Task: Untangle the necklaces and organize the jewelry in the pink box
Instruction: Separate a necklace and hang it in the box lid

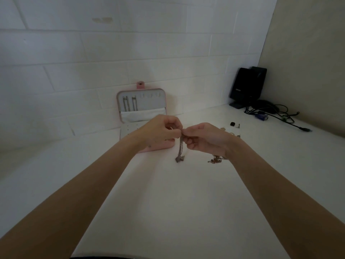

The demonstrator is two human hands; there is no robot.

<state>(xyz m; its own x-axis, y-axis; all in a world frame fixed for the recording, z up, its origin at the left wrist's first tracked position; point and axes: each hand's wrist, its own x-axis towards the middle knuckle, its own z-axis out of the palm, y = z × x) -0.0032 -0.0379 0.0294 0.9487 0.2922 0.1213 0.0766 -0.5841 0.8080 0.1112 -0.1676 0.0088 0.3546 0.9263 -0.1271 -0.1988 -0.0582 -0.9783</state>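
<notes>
A thin silver-grey chain necklace (180,149) hangs from the pinched fingertips of both hands above the middle of the white counter (168,202), its lower end bunched in a small knot just over the surface. The left hand (162,128) and the right hand (202,138) meet fingertip to fingertip, each with fingers curled and pinching the top of the chain. Just behind the left hand, against the counter's back edge, stands the open pink jewelry box (141,111), its lid leaning on the white tiled wall (112,53) with two chains hanging inside. Beside the right wrist lies a tangled heap of coppery chain (215,159). Toward the back right corner lie a few small jewelry pieces (234,125), a black speaker (247,86) and loose black cables (276,113).
</notes>
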